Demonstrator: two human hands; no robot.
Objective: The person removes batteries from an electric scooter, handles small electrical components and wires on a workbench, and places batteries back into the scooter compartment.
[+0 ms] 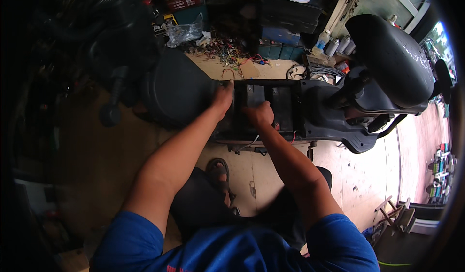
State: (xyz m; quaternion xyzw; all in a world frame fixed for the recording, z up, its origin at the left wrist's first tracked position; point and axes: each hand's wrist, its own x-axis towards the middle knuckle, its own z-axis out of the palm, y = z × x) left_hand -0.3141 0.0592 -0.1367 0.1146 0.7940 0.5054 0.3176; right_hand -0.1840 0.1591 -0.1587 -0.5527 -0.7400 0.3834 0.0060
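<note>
An electric scooter stands crosswise before me, its black floor compartment [295, 109] uncovered. Dark box-shaped batteries [282, 102] sit side by side inside. My left hand [223, 100] lies at the compartment's left end, beside the rounded black front panel [177, 90]; its visible fingers stretch away from me and touch the inner edge. My right hand [261, 113] is closed over the near part of a battery [255, 95], fingers curled under and mostly hidden; what they grip does not show. A pale loose wire [254, 139] and a red one [294, 136] hang at the near edge.
The scooter's black seat [395, 59] is to the right, its dark handlebar area at far left. Beyond lie tangled coloured wires [225, 49], a clear plastic bag [186, 32], green batteries [281, 50] and spray cans [339, 45]. My sandalled foot [221, 175] is below the near edge.
</note>
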